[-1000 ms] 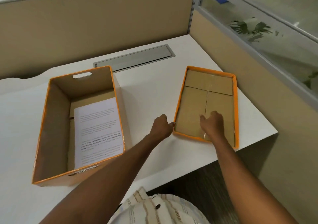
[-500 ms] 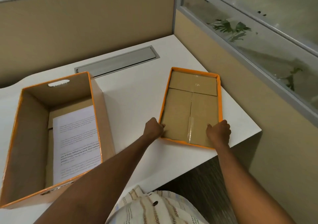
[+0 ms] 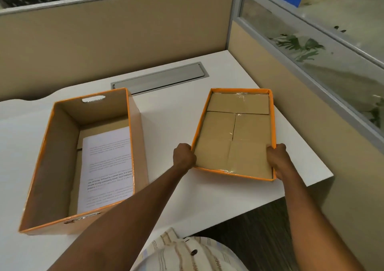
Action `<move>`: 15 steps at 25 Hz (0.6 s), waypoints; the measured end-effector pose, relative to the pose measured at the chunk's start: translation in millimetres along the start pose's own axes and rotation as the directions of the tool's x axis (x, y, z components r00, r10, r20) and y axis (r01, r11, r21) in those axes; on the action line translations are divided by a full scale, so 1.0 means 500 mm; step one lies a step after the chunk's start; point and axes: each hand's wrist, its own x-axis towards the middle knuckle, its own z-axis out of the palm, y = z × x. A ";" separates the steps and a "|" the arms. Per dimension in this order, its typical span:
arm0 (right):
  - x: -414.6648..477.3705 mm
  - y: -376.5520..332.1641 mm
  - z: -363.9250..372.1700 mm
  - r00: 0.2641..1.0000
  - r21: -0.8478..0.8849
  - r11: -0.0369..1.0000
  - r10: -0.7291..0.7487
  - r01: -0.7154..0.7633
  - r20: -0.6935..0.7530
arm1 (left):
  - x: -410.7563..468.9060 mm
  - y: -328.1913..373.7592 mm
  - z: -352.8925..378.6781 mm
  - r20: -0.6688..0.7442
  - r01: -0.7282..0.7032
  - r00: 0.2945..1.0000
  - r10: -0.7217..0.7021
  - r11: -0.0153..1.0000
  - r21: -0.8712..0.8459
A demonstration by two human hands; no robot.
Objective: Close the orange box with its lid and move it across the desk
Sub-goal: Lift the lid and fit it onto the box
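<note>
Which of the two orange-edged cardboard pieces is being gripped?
The shallow lid on the right, left hand and right hand on its sides; the deep box is untouched.

Open orange-rimmed cardboard box [image 3: 62,166] on white tabletop [image 3: 172,123], left side. Printed white paper sheet [image 3: 107,168] inside box, on its bottom. Upturned orange-edged cardboard lid [image 3: 234,133] on tabletop right of box, apart from it, near right front corner. Grey metal cable-slot cover [image 3: 160,77] set in tabletop behind both. Beige partition panel [image 3: 116,42] behind tabletop; glazed partition [image 3: 311,67] along right. Left hand [image 3: 184,158] at lid's left edge, right hand [image 3: 278,160] at lid's right edge.
</note>
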 end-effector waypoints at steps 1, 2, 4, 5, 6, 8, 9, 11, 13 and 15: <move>-0.005 -0.025 -0.001 1.000 0.028 0.999 -0.026 0.025 0.010 | 0.000 -0.006 -0.011 -0.013 0.004 1.000 -0.004 1.000 -0.030; -0.010 -0.053 0.000 0.998 0.032 0.998 -0.063 0.062 0.007 | -0.002 -0.010 -0.024 -0.024 0.004 1.000 -0.006 0.998 -0.067; -0.025 -0.108 0.001 0.987 0.000 0.987 -0.158 0.158 -0.022 | -0.004 -0.015 -0.047 -0.044 -0.018 0.999 0.012 0.991 -0.132; -0.035 -0.134 0.005 0.979 -0.015 0.980 -0.201 0.201 -0.030 | -0.005 -0.017 -0.062 -0.069 -0.038 0.997 0.028 0.987 -0.155; -0.046 -0.157 0.009 0.972 -0.019 0.972 -0.234 0.234 -0.032 | -0.006 -0.016 -0.081 -0.097 -0.050 0.995 0.033 0.984 -0.170; -0.067 -0.199 0.016 0.958 -0.011 0.959 -0.284 0.284 -0.028 | -0.007 -0.012 -0.124 -0.157 -0.057 0.987 0.029 0.983 -0.177; -0.079 -0.218 0.020 0.952 -0.006 0.952 -0.306 0.306 -0.030 | -0.007 -0.009 -0.146 -0.192 -0.061 0.981 0.031 0.987 -0.148; -0.112 -0.257 0.029 0.931 -0.023 0.932 -0.361 0.361 -0.058 | -0.016 0.007 -0.189 -0.273 -0.094 0.959 0.076 0.994 -0.052; -0.158 -0.295 0.041 0.887 -0.109 0.893 -0.448 0.437 -0.116 | -0.035 0.040 -0.229 -0.337 -0.200 0.926 0.169 0.978 -0.057; -0.218 -0.335 0.060 0.826 -0.200 0.836 -0.542 0.512 -0.151 | -0.061 0.089 -0.270 -0.328 -0.312 0.914 0.238 0.930 -0.195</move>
